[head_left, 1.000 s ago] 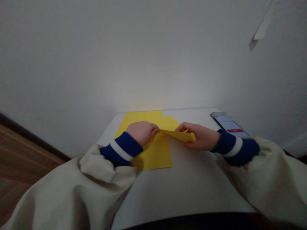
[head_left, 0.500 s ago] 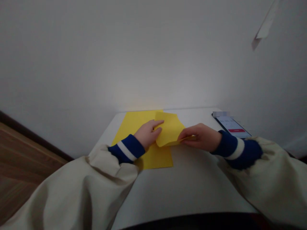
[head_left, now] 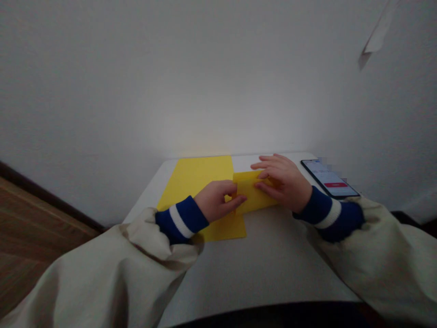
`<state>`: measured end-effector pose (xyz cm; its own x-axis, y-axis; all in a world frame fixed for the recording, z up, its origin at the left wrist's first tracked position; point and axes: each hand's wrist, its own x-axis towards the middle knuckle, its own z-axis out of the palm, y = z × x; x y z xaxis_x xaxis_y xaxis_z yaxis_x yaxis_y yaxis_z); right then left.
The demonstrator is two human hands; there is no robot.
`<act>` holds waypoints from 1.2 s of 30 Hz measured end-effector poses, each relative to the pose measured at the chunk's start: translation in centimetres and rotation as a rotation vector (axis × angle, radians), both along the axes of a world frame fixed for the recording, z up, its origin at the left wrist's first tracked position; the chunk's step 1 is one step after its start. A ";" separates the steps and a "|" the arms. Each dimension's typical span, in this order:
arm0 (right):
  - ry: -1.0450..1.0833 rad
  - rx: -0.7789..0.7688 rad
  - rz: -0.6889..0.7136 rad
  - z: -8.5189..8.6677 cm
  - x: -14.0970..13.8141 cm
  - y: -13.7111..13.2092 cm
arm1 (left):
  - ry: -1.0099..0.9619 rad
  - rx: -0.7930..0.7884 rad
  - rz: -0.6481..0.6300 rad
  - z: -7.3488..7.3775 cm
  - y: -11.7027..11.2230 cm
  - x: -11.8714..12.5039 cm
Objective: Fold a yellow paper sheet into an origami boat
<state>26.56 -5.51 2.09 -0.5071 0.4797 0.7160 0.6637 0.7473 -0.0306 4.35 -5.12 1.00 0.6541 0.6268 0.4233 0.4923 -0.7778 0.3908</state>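
Observation:
A small piece of yellow paper (head_left: 251, 196), bent over along its upper edge, is between my two hands above the table. My left hand (head_left: 216, 199) grips its left end, thumb in front and the other fingers curled behind. At its right end, my right hand (head_left: 285, 182) pinches the upper edge between thumb and index finger, with the other fingers spread above. Beneath and to the left lies a larger yellow sheet (head_left: 203, 171), flat on the table and partly covered by my left hand and sleeve.
The white table (head_left: 273, 255) stands against a grey-white wall (head_left: 211, 82). A phone (head_left: 329, 177) with a lit screen lies at the table's right side, by my right sleeve. Brown wooden furniture (head_left: 41, 246) is at the lower left.
The small paper has turned and its upper edge is now bent over. My right hand has shifted from its lower right corner to the upper edge; my left hand has moved slightly right.

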 end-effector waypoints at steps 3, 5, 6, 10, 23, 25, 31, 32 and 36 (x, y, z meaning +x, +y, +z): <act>0.007 -0.020 -0.046 -0.1 -0.2 -0.1 | -0.013 -0.009 -0.004 0.1 -0.1 0.0; 0.042 -0.005 -0.072 0.0 -0.3 -0.3 | -0.069 -0.006 0.014 0.0 -0.1 0.1; 0.059 -0.003 -0.078 0.1 -0.4 -0.3 | -0.123 -0.006 0.018 -0.2 -0.1 0.1; 0.090 -0.025 -0.084 0.2 -0.6 -0.4 | -0.361 -0.085 0.001 -0.8 0.0 0.3; 0.063 -0.080 -0.039 0.5 -0.5 -0.6 | -0.322 -0.250 0.034 -0.1 0.2 0.3; 0.060 -0.082 -0.023 0.6 -0.4 -0.6 | -0.343 -0.338 0.032 -0.1 0.2 0.3; 0.035 -0.085 -0.021 0.6 -0.2 -0.5 | -0.434 -0.544 -0.023 -0.5 0.5 0.1; 0.035 -0.089 -0.023 0.6 -0.2 -0.5 | -0.439 -0.560 -0.029 -0.5 0.6 0.1; 0.031 -0.093 -0.032 0.7 -0.4 -0.8 | -0.495 -0.658 -0.065 -0.3 0.7 0.1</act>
